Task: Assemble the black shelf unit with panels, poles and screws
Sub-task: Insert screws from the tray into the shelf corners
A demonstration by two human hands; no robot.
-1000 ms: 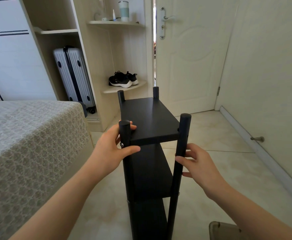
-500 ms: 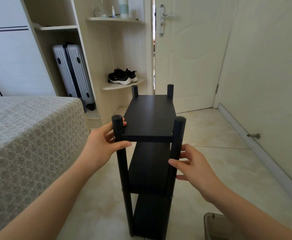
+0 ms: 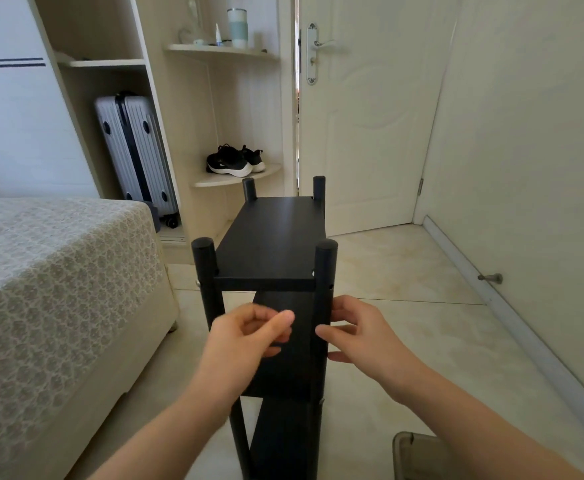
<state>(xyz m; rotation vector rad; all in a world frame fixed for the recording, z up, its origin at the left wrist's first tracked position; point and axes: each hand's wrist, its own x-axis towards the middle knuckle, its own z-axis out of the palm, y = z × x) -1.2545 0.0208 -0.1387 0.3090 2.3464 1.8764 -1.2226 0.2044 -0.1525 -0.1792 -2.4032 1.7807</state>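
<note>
Black shelf unit (image 3: 269,258) is standing upright on the floor (image 3: 404,271), directly ahead; right hand (image 3: 363,337) is clasping its near right pole (image 3: 325,271); left hand (image 3: 245,341), blurred, is hovering loosely curled, empty.

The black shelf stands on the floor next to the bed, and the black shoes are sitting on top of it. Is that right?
Not quite. The black shelf unit does stand on the floor next to the bed, but the black shoes sit on the cupboard's curved shelf behind it, as the head view shows.
</note>
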